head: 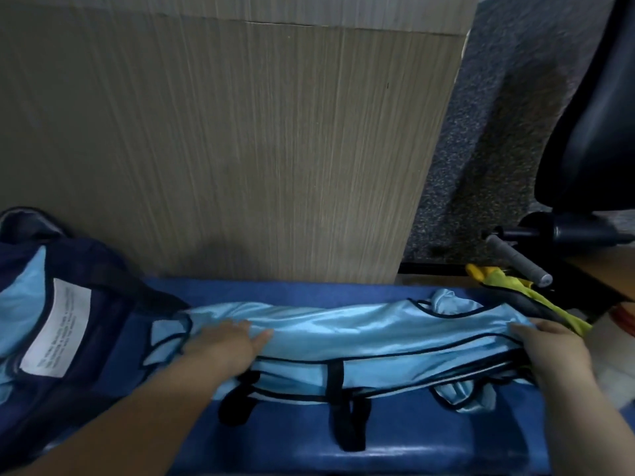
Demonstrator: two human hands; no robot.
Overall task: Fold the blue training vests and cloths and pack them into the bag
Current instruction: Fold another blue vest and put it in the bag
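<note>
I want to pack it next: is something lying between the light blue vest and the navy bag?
Nothing visible does. The light blue vest lies with its left end right beside the navy bag.
</note>
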